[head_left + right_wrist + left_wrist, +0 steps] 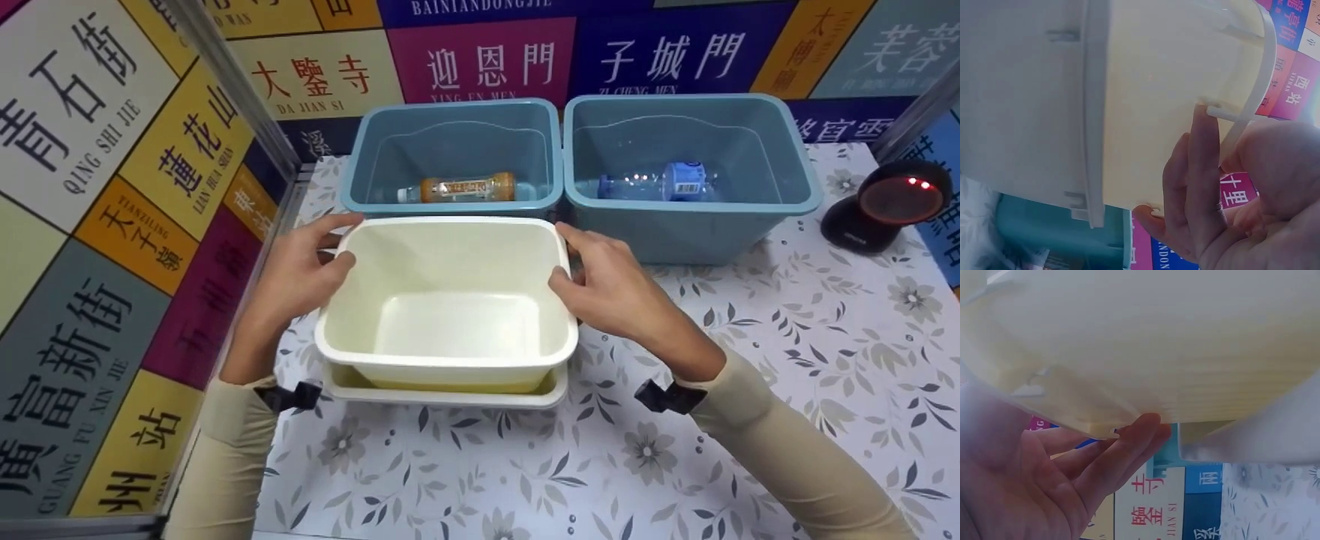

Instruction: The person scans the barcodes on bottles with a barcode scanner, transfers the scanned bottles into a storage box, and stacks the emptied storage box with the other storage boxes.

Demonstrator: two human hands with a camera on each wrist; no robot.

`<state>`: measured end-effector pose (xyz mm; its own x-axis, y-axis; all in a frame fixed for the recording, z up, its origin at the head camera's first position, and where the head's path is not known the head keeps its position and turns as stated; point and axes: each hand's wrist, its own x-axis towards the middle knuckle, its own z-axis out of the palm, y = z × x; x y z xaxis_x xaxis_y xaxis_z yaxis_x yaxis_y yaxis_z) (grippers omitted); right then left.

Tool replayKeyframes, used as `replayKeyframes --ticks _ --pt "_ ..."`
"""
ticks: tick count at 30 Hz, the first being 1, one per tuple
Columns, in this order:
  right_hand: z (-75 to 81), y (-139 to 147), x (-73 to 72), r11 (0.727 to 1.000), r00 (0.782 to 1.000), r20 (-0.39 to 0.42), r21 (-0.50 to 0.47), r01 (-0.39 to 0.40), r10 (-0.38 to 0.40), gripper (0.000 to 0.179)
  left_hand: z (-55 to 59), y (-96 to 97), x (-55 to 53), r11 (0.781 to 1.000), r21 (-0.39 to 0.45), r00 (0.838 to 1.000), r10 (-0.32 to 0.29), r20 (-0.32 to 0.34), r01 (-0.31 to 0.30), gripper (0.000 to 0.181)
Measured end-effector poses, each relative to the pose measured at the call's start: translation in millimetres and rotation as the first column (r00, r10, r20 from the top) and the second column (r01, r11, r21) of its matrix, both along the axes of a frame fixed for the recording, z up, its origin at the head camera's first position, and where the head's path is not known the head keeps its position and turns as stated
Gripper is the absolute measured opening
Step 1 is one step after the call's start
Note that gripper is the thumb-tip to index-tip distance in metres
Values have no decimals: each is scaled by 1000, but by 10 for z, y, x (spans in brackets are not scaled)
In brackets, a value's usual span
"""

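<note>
A cream plastic bin [457, 259] is held by its rim between both hands. My left hand [300, 266] grips the left rim, thumb over the edge and fingers outside against the wall. On the opposite side my right hand [611, 285] does the same, its fingers [1203, 157] curled under the rim. Below sits a second cream bin [442, 399], its front rim showing under the first. In the right wrist view the upper bin's wall [1145, 112] rises well out of the lower bin's rim [1095, 112], its base still nested inside.
Behind stand two blue-grey bins. The left bin [457, 120] holds an orange-labelled bottle [465, 188]; the right bin [675, 232] holds a clear bottle with a blue label [684, 181]. A black scanner-like device [889, 202] stands at right on the floral tablecloth [480, 465]. Printed panels [480, 64] border the back and left.
</note>
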<state>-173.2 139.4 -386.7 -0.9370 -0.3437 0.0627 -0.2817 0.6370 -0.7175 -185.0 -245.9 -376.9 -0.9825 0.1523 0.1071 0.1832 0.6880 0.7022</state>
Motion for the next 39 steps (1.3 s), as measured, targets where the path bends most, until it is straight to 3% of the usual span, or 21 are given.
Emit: replayKeyframes --ticks 12,24,32,39 --pt "-164 -15 49 997 996 -88 80 1 6 63 -120 -20 11 1000 -14 998 12 60 -11 50" --pt "-277 -58 82 994 998 -60 103 22 -16 66 -204 -14 37 996 -69 997 52 52 -48 50" --pt "-301 -97 89 992 997 -82 124 19 -9 66 -284 -55 57 994 -104 999 42 -19 -44 49" --pt "-314 -121 97 991 991 -134 128 26 -9 64 -304 -69 78 993 -105 998 41 -42 -45 49"
